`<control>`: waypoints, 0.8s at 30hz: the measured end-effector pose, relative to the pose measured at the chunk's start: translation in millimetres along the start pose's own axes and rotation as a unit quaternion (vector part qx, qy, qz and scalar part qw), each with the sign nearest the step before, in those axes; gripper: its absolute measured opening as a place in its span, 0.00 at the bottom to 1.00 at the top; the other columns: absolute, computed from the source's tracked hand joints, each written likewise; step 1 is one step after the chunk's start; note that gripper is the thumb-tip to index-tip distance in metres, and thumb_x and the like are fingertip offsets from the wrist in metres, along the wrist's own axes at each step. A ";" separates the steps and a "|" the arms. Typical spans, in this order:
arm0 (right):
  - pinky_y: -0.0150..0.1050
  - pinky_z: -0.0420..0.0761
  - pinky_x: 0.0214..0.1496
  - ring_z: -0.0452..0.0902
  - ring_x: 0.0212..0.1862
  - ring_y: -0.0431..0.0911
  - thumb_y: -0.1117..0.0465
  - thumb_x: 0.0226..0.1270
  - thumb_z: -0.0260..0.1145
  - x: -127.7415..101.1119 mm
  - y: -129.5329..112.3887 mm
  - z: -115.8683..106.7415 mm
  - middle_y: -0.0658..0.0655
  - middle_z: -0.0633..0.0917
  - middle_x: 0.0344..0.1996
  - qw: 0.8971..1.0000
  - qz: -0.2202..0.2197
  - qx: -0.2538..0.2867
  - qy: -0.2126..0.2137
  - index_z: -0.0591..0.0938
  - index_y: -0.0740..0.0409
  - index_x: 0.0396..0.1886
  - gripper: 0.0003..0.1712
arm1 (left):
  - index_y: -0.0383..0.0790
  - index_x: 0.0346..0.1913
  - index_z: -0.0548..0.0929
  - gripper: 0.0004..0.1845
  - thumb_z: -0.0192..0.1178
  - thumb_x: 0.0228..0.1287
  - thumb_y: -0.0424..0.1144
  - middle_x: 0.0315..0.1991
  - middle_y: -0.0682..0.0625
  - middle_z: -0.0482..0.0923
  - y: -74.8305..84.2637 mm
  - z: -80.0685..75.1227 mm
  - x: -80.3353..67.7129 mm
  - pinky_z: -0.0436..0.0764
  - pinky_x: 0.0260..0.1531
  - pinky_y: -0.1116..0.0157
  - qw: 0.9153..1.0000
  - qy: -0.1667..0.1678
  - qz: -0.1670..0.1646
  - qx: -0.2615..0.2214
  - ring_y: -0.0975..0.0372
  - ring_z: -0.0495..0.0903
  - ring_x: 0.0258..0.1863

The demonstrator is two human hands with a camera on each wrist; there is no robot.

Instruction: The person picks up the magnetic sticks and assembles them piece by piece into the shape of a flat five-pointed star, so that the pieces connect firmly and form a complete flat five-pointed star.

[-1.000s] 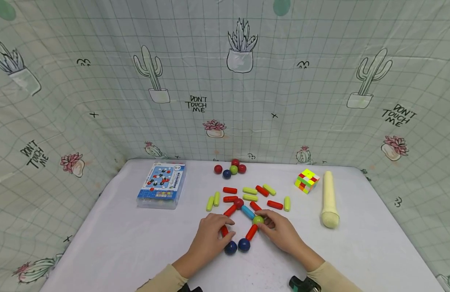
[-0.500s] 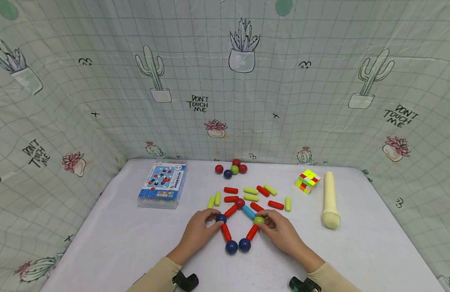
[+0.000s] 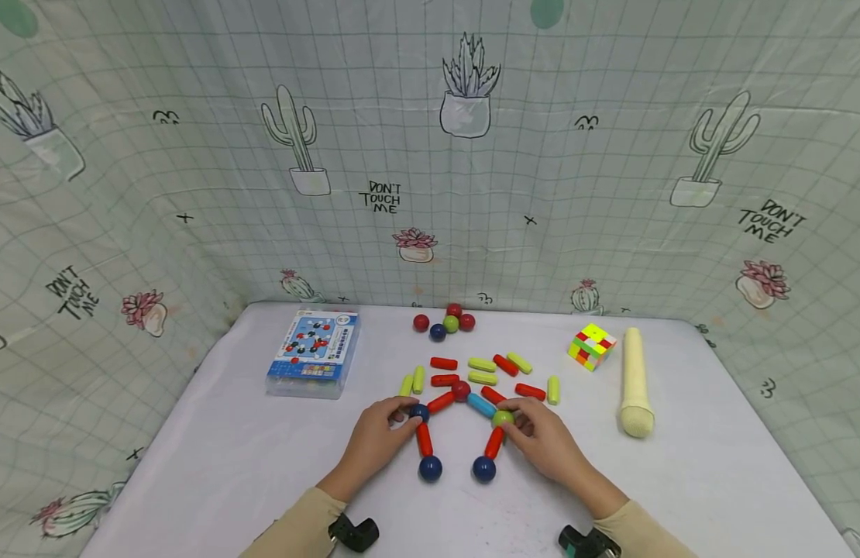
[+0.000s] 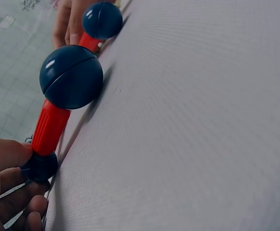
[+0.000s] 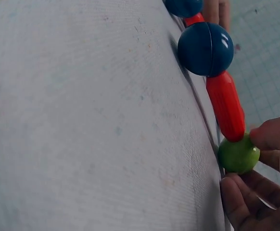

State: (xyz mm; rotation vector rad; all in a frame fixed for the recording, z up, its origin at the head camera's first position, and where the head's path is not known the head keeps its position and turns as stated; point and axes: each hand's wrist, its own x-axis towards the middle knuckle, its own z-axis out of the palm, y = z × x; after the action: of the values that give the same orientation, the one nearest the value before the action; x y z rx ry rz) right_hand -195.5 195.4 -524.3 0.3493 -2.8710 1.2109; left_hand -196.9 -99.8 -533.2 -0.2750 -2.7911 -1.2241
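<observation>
A chain of magnetic rods and balls lies on the white table [image 3: 214, 457]. From a red ball [image 3: 461, 390] at the top, a red rod leads to a dark blue ball [image 3: 419, 412] and a light blue rod [image 3: 481, 404] leads to a green ball [image 3: 502, 418]. My left hand [image 3: 407, 412] pinches that dark blue ball [image 4: 40, 166]. My right hand [image 3: 515, 423] pinches the green ball [image 5: 238, 155]. A red rod [image 4: 49, 126] runs from the left joint down to a blue end ball [image 3: 430, 467]. Another red rod [image 5: 225, 105] runs from the green ball to a second blue end ball [image 3: 483, 468].
Loose red and yellow-green rods [image 3: 482, 364] lie behind the chain, with a cluster of balls [image 3: 444, 323] farther back. A blue box [image 3: 311, 353] sits at the left. A colour cube [image 3: 591, 346] and a cream cylinder [image 3: 635, 381] lie at the right. Printed cloth walls surround the table.
My left hand moved from the lower red rod up to the dark blue joint ball. The two lower blue end balls, close together before, now lie apart.
</observation>
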 end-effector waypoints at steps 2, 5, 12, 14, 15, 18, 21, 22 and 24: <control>0.34 0.81 0.44 0.78 0.41 0.40 0.61 0.70 0.70 0.7 2.0 -2.5 0.48 0.82 0.45 1.000 0.007 0.005 0.009 0.82 0.47 0.58 0.18 | 0.45 0.56 0.86 0.17 0.70 0.65 0.42 0.35 0.56 0.77 -0.2 -0.6 0.1 0.76 0.35 0.69 1.000 -0.001 0.003 -0.004 0.62 0.73 0.36; 0.34 0.81 0.45 0.78 0.43 0.42 0.61 0.71 0.69 2.7 6.1 -8.6 0.50 0.81 0.48 0.999 0.016 0.001 0.039 0.82 0.50 0.59 0.18 | 0.44 0.56 0.86 0.17 0.70 0.65 0.42 0.35 0.56 0.77 -0.1 -1.3 -0.3 0.76 0.35 0.69 1.000 -0.003 0.005 -0.009 0.62 0.73 0.37; 0.36 0.74 0.33 0.73 0.35 0.46 0.62 0.69 0.69 12.3 23.7 -28.1 0.61 0.75 0.47 0.991 0.050 -0.041 0.119 0.80 0.59 0.59 0.20 | 0.44 0.56 0.86 0.17 0.70 0.65 0.42 0.36 0.56 0.78 0.7 -2.0 -0.7 0.77 0.36 0.69 1.000 -0.001 0.005 -0.013 0.62 0.74 0.37; 0.37 0.73 0.32 0.73 0.34 0.46 0.61 0.69 0.68 14.9 30.0 -32.8 0.64 0.74 0.50 0.990 0.065 -0.051 0.111 0.78 0.59 0.63 0.23 | 0.44 0.56 0.86 0.17 0.70 0.65 0.42 0.36 0.56 0.78 1.0 -2.2 -0.7 0.77 0.36 0.69 1.000 0.001 0.003 -0.014 0.62 0.74 0.37; 0.37 0.73 0.32 0.73 0.34 0.46 0.61 0.69 0.68 16.0 32.8 -34.9 0.65 0.73 0.51 0.991 0.070 -0.057 0.103 0.77 0.59 0.64 0.25 | 0.44 0.56 0.86 0.17 0.70 0.65 0.41 0.36 0.55 0.78 1.1 -2.4 -0.6 0.77 0.36 0.68 1.000 0.001 0.003 -0.014 0.62 0.74 0.38; 0.39 0.74 0.33 0.75 0.34 0.47 0.61 0.69 0.67 17.9 39.9 -40.0 0.68 0.73 0.54 0.991 0.076 -0.076 0.081 0.77 0.59 0.66 0.26 | 0.44 0.56 0.86 0.17 0.70 0.65 0.42 0.36 0.55 0.78 0.9 -2.0 -0.7 0.77 0.36 0.68 1.000 0.001 0.002 -0.015 0.61 0.74 0.38; 0.41 0.75 0.35 0.76 0.35 0.48 0.63 0.68 0.64 18.0 43.5 -44.0 0.68 0.76 0.53 0.989 0.076 -0.099 0.076 0.78 0.60 0.64 0.25 | 0.44 0.56 0.86 0.17 0.70 0.65 0.42 0.36 0.56 0.77 0.6 -1.4 -0.8 0.76 0.36 0.68 1.000 0.001 0.004 -0.014 0.61 0.74 0.37; 0.42 0.76 0.36 0.76 0.36 0.49 0.64 0.68 0.63 17.6 44.0 -45.2 0.68 0.77 0.53 0.988 0.078 -0.107 0.075 0.78 0.61 0.64 0.25 | 0.44 0.56 0.86 0.17 0.70 0.65 0.42 0.36 0.56 0.77 0.5 -1.1 -0.9 0.76 0.36 0.68 1.000 0.002 0.005 -0.013 0.62 0.73 0.37; 0.44 0.76 0.37 0.76 0.38 0.51 0.65 0.67 0.60 17.3 44.3 -47.2 0.69 0.78 0.52 0.986 0.086 -0.118 0.076 0.76 0.63 0.65 0.26 | 0.44 0.56 0.86 0.17 0.70 0.65 0.42 0.35 0.56 0.77 0.3 -1.0 -0.9 0.76 0.36 0.68 1.000 0.003 0.006 -0.012 0.62 0.73 0.37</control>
State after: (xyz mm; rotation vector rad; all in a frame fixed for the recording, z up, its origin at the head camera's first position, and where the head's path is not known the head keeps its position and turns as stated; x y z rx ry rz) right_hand -225.2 255.3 -520.9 0.0040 -2.9125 0.8565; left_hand -195.9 -100.4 -532.5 -0.2879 -2.7663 -1.2556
